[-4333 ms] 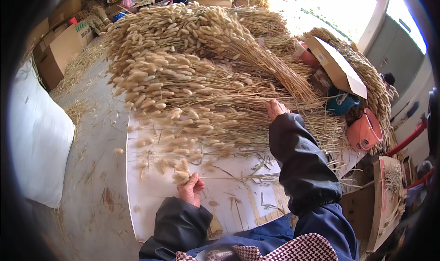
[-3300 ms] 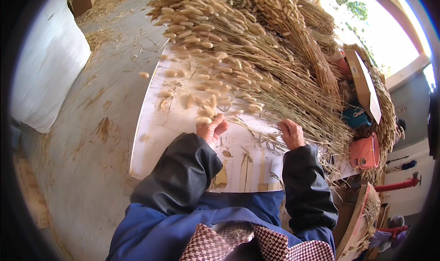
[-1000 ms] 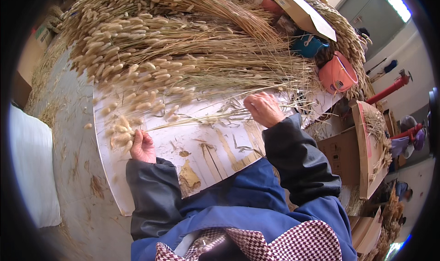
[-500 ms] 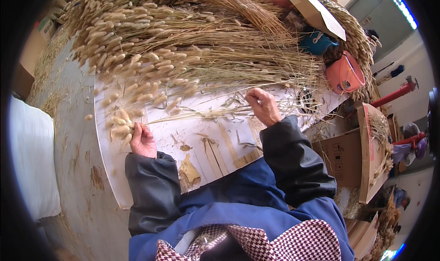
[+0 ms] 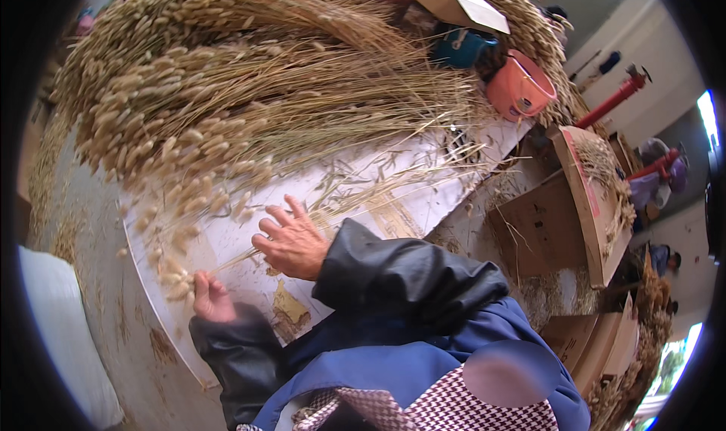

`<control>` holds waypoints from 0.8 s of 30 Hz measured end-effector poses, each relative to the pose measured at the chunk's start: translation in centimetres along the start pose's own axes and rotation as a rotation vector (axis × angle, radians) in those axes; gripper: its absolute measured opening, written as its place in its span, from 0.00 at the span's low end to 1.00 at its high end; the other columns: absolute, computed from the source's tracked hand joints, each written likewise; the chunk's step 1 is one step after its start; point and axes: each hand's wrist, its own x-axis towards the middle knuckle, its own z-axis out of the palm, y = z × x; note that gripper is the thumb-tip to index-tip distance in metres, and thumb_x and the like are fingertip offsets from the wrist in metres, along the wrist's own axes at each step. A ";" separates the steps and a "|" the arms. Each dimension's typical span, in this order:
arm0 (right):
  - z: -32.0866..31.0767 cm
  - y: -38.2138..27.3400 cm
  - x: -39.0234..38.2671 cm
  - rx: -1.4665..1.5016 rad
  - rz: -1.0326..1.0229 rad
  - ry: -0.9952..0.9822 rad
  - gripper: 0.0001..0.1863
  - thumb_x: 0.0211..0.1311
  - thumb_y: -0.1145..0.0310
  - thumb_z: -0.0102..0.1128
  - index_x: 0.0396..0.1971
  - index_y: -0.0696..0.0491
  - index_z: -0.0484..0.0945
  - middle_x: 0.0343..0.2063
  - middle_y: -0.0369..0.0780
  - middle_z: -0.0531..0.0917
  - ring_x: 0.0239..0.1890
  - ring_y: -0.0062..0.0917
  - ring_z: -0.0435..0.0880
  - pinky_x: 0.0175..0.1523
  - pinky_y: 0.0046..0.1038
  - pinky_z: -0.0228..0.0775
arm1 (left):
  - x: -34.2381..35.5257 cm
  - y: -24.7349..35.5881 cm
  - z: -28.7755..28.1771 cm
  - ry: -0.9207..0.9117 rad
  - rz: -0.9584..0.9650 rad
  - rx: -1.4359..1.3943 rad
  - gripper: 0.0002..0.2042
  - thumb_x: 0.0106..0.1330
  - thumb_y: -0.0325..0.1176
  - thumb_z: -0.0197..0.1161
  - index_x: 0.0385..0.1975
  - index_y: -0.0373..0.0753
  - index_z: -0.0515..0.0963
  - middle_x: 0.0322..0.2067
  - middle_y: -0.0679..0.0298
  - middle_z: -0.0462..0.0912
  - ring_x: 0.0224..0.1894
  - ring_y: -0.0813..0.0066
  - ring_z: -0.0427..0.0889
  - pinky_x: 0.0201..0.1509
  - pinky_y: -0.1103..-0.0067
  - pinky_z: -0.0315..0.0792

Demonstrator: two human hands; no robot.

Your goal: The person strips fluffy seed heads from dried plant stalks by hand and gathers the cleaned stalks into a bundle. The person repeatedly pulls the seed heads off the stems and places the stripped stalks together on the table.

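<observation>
My left hand is closed round the stems of a small bunch of fluffy, cream grass heads near the white board's left side. My right hand, open with fingers spread and curved, is over the thin stalks just right of it, low on the white board. Whether it touches the stalks I cannot tell. A large pile of dried bunny-tail grass covers the far part of the board, with loose heads and stalks along its near edge.
A pink bucket, a teal bucket and a cardboard lid sit at back right. Cardboard boxes and a red pipe are at right, a white sack at left. A person is at far right.
My right hand has moved left and nearer, toward my left hand, and its fingers have spread. My left hand still holds the bunch. The view has shifted.
</observation>
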 end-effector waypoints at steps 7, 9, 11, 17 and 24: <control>-1.2 8.6 -3.9 -0.474 0.133 0.118 0.07 0.53 0.69 0.52 0.31 0.50 0.78 0.35 0.37 0.76 0.49 0.32 0.70 0.61 0.53 0.47 | 1.2 0.8 -1.9 0.049 0.082 -0.185 0.04 0.64 0.31 0.58 0.34 0.40 0.74 0.25 0.70 0.74 0.23 0.86 0.71 0.25 0.92 0.68; -3.1 11.8 -6.2 -0.554 0.187 0.151 0.07 0.49 0.70 0.53 0.31 0.50 0.77 0.34 0.36 0.76 0.47 0.30 0.71 0.60 0.48 0.50 | 1.3 0.6 -2.1 -0.065 0.093 -0.198 0.04 0.65 0.31 0.56 0.34 0.39 0.73 0.24 0.69 0.74 0.23 0.86 0.71 0.24 0.91 0.68; -5.1 14.6 -8.5 -0.598 0.250 0.197 0.08 0.46 0.73 0.54 0.30 0.49 0.76 0.33 0.36 0.76 0.47 0.30 0.71 0.61 0.47 0.49 | 1.1 0.6 -1.8 0.014 0.062 -0.248 0.04 0.65 0.31 0.56 0.33 0.39 0.73 0.23 0.69 0.74 0.23 0.86 0.71 0.24 0.90 0.68; -8.5 21.0 -13.6 -0.660 0.531 0.190 0.12 0.52 0.65 0.56 0.38 0.46 0.75 0.40 0.34 0.76 0.52 0.31 0.68 0.59 0.47 0.50 | -0.5 -0.6 1.8 0.091 -0.035 -0.109 0.05 0.60 0.31 0.62 0.30 0.39 0.75 0.25 0.70 0.76 0.24 0.85 0.74 0.26 0.90 0.71; -9.8 17.3 -13.4 -0.293 0.786 -0.460 0.50 0.37 0.50 0.69 0.64 0.39 0.53 0.65 0.45 0.49 0.67 0.45 0.47 0.64 0.57 0.39 | -1.9 -0.8 4.4 0.198 0.000 0.189 0.10 0.58 0.36 0.65 0.31 0.37 0.75 0.24 0.67 0.76 0.24 0.82 0.74 0.31 0.87 0.72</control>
